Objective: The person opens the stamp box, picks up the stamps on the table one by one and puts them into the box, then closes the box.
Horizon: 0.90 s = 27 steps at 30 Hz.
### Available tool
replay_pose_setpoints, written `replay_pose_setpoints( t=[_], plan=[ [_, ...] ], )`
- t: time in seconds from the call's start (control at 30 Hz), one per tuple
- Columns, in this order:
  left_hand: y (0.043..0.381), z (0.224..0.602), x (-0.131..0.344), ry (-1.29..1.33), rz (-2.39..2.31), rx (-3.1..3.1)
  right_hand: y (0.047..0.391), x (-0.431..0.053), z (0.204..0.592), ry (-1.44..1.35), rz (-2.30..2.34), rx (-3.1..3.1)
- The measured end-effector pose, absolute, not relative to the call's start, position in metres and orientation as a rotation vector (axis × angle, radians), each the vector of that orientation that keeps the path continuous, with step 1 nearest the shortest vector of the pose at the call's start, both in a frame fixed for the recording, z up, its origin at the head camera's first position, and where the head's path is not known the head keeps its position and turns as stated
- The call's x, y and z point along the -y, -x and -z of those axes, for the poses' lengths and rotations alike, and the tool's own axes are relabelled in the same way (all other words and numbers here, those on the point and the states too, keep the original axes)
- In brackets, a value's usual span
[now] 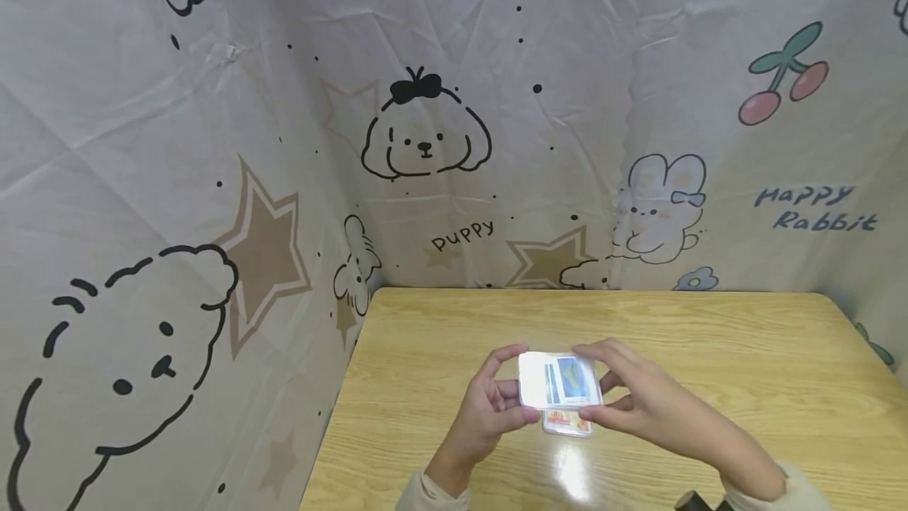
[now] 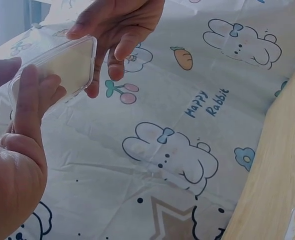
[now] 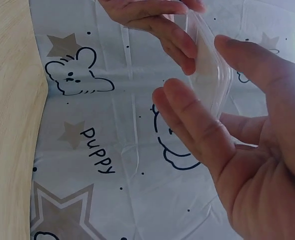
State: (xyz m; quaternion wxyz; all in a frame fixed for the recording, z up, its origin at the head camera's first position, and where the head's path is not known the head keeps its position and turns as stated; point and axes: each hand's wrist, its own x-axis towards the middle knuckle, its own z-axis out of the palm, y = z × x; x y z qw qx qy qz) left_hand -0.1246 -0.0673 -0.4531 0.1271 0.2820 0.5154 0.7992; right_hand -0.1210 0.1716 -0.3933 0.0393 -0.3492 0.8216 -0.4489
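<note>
Between both hands is a clear, flat plastic card case (image 1: pixel 560 381), raised above the table and glaring white on its left half, with a blue picture on its right. My left hand (image 1: pixel 485 408) pinches its left end between thumb and fingers. At the right end, my right hand (image 1: pixel 641 397) grips the corners with thumb and forefinger. Seen in the left wrist view, the case (image 2: pixel 77 62) has a pale back and clear raised edges. A second card (image 1: pixel 567 423), with an orange-red picture, lies on the table below, partly covered by the case in the head view.
The light wood table (image 1: pixel 440 330) has rounded far corners. A printed white cloth (image 1: pixel 454 203) with puppies, rabbits and stars hangs behind it and along the left side. A small dark object (image 1: pixel 691 502) shows at the bottom edge, near the right sleeve.
</note>
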Motion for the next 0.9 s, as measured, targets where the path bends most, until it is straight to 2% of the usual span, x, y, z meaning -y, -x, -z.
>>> replay_pose_setpoints(
  t=[0.23, 0.43, 0.67, 0.9],
  plan=[
    [0.126, 0.454, 0.067, -0.745, -2.308, -1.523, 0.123, -0.176, 0.398, 1.132, 1.288, -2.602],
    [0.127, 0.455, 0.067, -0.791, -2.274, -1.554, 0.122, -0.178, 0.401, 1.095, 1.257, -2.67],
    [0.131, 0.46, 0.067, -0.871, -2.074, -1.926, 0.119, -0.182, 0.412, 0.994, 1.258, -2.723],
    [0.133, 0.47, 0.063, -0.668, -1.838, -2.128, 0.119, -0.189, 0.431, 0.925, 1.269, -2.717]
  ],
)
